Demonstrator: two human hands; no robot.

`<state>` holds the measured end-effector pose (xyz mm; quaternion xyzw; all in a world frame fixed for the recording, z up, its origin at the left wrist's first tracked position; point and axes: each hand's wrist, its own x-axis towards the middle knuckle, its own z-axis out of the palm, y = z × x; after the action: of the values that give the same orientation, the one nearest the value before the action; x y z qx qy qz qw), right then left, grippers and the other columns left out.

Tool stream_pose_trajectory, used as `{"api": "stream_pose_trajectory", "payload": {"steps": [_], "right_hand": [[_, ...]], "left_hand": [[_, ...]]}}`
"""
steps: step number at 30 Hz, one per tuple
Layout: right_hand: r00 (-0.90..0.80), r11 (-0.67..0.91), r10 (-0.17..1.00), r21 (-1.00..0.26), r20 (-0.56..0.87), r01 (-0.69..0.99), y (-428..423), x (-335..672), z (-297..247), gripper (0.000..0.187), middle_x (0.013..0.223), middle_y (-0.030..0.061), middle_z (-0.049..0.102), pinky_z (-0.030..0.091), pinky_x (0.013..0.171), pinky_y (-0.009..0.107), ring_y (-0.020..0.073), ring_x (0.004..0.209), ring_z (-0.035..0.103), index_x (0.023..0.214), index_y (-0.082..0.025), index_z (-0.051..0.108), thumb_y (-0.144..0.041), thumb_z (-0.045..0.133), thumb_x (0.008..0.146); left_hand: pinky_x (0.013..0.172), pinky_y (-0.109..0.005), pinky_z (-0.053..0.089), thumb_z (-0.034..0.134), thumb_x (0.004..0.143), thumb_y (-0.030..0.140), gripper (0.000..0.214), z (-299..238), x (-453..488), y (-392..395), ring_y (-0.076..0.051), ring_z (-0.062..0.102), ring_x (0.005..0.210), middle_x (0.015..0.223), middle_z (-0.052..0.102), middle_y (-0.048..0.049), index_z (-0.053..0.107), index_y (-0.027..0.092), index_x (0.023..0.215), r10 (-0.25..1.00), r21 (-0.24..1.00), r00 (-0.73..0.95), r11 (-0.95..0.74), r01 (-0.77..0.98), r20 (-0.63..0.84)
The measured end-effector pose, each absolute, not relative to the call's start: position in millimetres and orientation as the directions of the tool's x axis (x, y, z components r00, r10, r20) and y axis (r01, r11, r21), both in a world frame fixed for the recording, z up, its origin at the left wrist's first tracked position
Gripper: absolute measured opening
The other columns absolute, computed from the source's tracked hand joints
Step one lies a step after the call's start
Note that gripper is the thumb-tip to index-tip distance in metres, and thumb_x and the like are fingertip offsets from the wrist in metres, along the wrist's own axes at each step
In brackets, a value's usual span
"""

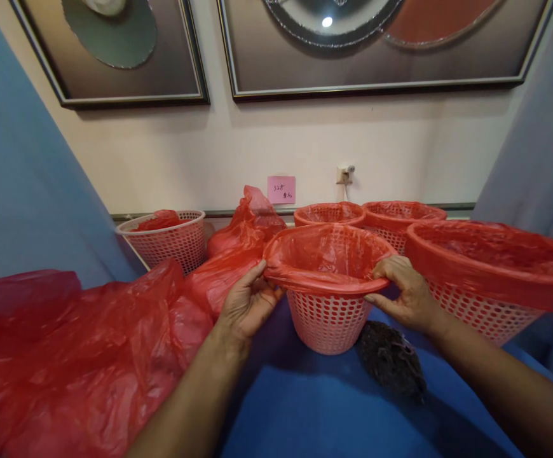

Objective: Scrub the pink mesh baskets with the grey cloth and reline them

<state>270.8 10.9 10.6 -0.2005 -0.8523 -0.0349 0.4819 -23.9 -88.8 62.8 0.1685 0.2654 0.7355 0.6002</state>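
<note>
A pink plastic basket (330, 321) with a perforated wall stands upright in front of me, with a red plastic bag (327, 251) lining it and folded out over its rim. My right hand (407, 292) grips the right side of the rim, thumb below and fingers over the top. On the opposite side, my left hand (250, 299) is curled at the rim, thumb against the bag's folded edge and fingertips partly hidden under it. Beside the basket's base, beneath my right hand, lies a dark, rough clump (393, 361); its kind is unclear.
Red plastic bags (90, 362) heap up along the left. A larger lined basket (486, 305) stands at the right, two more lined baskets (328, 213) behind, and a white-rimmed basket (166, 245) at back left. Everything rests on a blue cloth (305, 413) before a wall with framed pictures.
</note>
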Motion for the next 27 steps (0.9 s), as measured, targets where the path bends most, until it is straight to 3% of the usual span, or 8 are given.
{"api": "stream_pose_trajectory", "payload": {"steps": [5,8,11,13,17,21,23,27], "right_hand": [[-0.495,0.946,0.291,-0.170,0.818,0.275,34.4,284.5,14.8,0.041,0.084,0.0035,0.058,0.044,0.080,0.041,0.0221,0.081,0.057,0.085,-0.022,0.050,-0.062,0.049,0.097],[-0.446,0.932,0.296,-0.153,0.845,0.328,36.7,290.0,11.0,0.042,0.104,0.0095,0.063,0.044,0.091,0.048,0.0283,0.101,0.060,0.096,-0.022,0.055,-0.062,0.041,0.099],[-0.302,0.894,0.233,-0.081,0.924,0.440,15.6,285.5,3.8,0.038,0.131,0.0151,0.056,0.043,0.100,0.055,0.0346,0.124,0.054,0.122,-0.023,0.054,-0.050,0.055,0.096],[-0.268,0.880,0.129,0.014,0.955,0.475,-7.0,275.0,-0.3,0.044,0.133,0.0135,0.057,0.046,0.100,0.053,0.0325,0.122,0.056,0.129,-0.026,0.052,-0.034,0.068,0.089],[-0.401,0.841,0.034,0.190,0.915,0.506,-38.6,247.8,-4.0,0.040,0.126,0.0073,0.066,0.046,0.102,0.048,0.0266,0.118,0.062,0.120,-0.029,0.058,-0.014,0.072,0.085],[-0.441,0.818,0.076,0.196,0.894,0.540,-37.1,243.8,-6.2,0.017,0.131,0.0065,0.067,0.043,0.105,0.048,0.0258,0.123,0.062,0.101,-0.026,0.063,-0.012,0.064,0.090],[-0.480,0.829,0.106,0.189,0.871,0.526,-36.4,251.4,-6.2,0.007,0.139,0.0085,0.063,0.041,0.107,0.051,0.0287,0.127,0.060,0.094,-0.025,0.061,-0.020,0.066,0.091],[-0.434,0.851,0.097,0.152,0.896,0.503,-53.1,254.9,6.0,0.026,0.145,0.0148,0.056,0.039,0.107,0.057,0.0349,0.129,0.056,0.113,-0.024,0.060,-0.034,0.067,0.090]], "left_hand": [[0.073,-0.025,0.064,0.052,0.096,0.004,0.017,60.5,-30.3,-77.2,-0.015,0.075,0.078,0.092,0.077,-0.0075,0.067,0.011,0.100,0.935,0.590,-0.342,-0.224,-0.776,-0.095],[0.070,-0.021,0.063,0.051,0.096,0.002,0.018,50.1,-31.6,-75.4,-0.013,0.074,0.076,0.090,0.077,-0.0074,0.068,0.010,0.098,0.928,0.602,-0.354,-0.219,-0.768,-0.114],[0.065,-0.018,0.061,0.058,0.090,0.000,0.019,37.5,-28.7,-75.7,-0.011,0.072,0.071,0.089,0.076,-0.0042,0.069,0.012,0.099,0.919,0.661,-0.388,-0.253,-0.707,-0.063],[0.063,-0.017,0.059,0.063,0.086,-0.002,0.023,32.1,-25.7,-75.4,-0.009,0.069,0.066,0.087,0.075,-0.0013,0.069,0.015,0.100,0.902,0.709,-0.432,-0.304,-0.636,0.000],[0.068,-0.017,0.057,0.065,0.081,-0.004,0.027,31.5,-23.1,-70.3,-0.008,0.068,0.068,0.088,0.073,-0.0007,0.067,0.016,0.099,0.842,0.758,-0.537,-0.380,-0.530,0.047],[0.067,-0.018,0.056,0.067,0.074,-0.005,0.027,34.7,-28.1,-64.8,-0.008,0.067,0.068,0.085,0.070,-0.0004,0.066,0.015,0.093,0.815,0.782,-0.577,-0.391,-0.485,0.050],[0.067,-0.019,0.055,0.067,0.071,-0.004,0.027,35.9,-31.2,-62.8,-0.009,0.066,0.069,0.085,0.069,-0.0005,0.066,0.015,0.090,0.815,0.803,-0.578,-0.372,-0.466,0.042],[0.067,-0.018,0.051,0.070,0.069,0.003,0.024,42.6,-33.0,-53.9,-0.008,0.064,0.072,0.087,0.068,0.0000,0.067,0.016,0.089,0.737,0.831,-0.663,-0.448,-0.330,0.134]]}}
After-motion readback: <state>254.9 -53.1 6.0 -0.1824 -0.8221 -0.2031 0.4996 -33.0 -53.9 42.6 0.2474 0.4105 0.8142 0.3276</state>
